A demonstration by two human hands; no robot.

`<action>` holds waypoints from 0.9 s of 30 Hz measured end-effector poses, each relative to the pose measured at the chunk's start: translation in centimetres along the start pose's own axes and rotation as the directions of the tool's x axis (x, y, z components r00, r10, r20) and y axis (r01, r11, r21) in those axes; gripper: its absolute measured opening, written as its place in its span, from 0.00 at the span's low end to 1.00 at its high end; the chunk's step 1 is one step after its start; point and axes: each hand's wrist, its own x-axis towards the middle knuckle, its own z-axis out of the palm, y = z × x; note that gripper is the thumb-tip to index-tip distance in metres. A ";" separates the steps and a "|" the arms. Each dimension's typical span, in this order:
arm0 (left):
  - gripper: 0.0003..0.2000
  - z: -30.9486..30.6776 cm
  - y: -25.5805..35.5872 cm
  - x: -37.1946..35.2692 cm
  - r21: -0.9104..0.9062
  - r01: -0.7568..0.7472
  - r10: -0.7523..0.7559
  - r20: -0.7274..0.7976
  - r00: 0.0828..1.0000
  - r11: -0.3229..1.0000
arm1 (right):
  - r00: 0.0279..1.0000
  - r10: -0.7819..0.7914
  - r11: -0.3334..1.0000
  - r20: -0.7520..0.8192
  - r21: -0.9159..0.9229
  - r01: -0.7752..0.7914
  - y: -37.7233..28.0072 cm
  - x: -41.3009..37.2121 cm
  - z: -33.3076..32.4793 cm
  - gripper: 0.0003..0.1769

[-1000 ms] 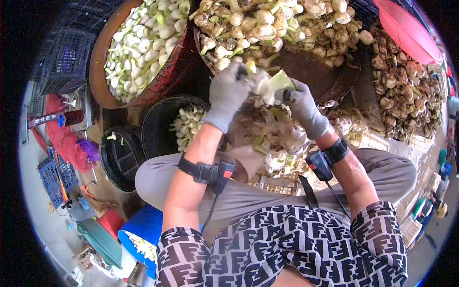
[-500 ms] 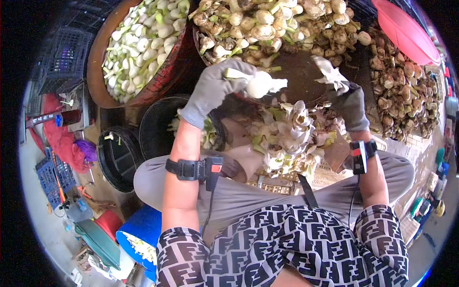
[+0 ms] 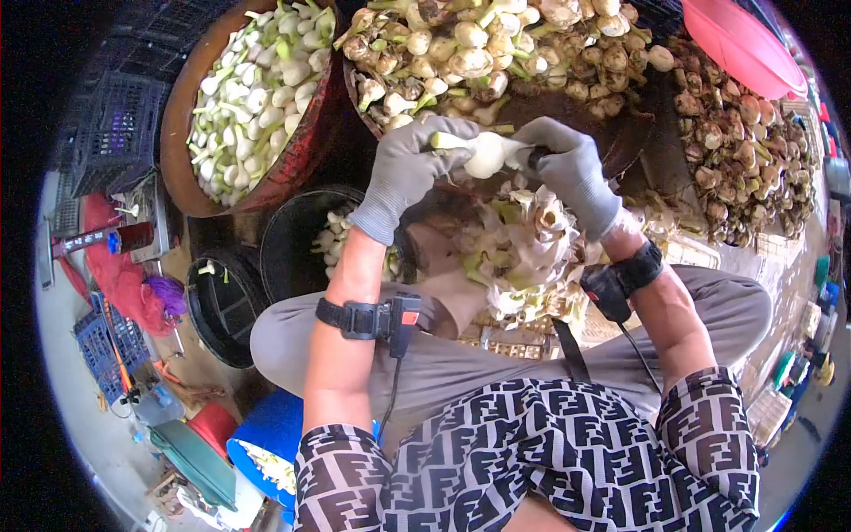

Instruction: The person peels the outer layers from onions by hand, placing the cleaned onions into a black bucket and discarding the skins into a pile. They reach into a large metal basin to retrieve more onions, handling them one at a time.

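My left hand (image 3: 412, 164), in a grey glove, is closed on the short green stem of a white garlic bulb (image 3: 487, 156). On the bulb's other side my right hand (image 3: 566, 164), gloved too, pinches loose pale skin at its end. Something small and dark shows at the right fingertips; I cannot tell what it is. Both hands hold the bulb level over the near edge of a wide basin. Below them rises a heap of peeled garlic skins (image 3: 532, 253).
Dirty unpeeled garlic (image 3: 479, 53) fills the far basin, with more piled at right (image 3: 745, 168) beside a pink basin (image 3: 749, 44). Cleaned bulbs lie in a rusty red tub (image 3: 257, 106) at left. A black bucket (image 3: 284, 230) holds several bulbs near my left knee.
My right hand has let go of a piece of peeled skin and come left to the bulb, where it now pinches the skin. The left hand has stayed holding the bulb.
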 end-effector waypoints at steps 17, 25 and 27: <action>0.09 1.4 -0.7 -0.1 -0.279 0.119 -0.171 -0.173 0.970 0.953 | 0.947 -0.022 0.922 0.321 0.373 -0.105 0.9 -0.2 0.8 0.22; 0.09 -2.5 1.1 0.9 -0.634 -0.063 -0.370 -0.525 0.766 0.771 | 0.829 0.055 0.998 0.556 -0.042 -0.038 2.6 -1.0 -0.6 0.14; 0.12 -6.3 1.5 0.4 -0.779 -0.214 -0.311 -0.463 0.830 0.590 | 0.857 0.146 0.976 0.494 -0.216 -0.042 2.1 0.3 -1.0 0.19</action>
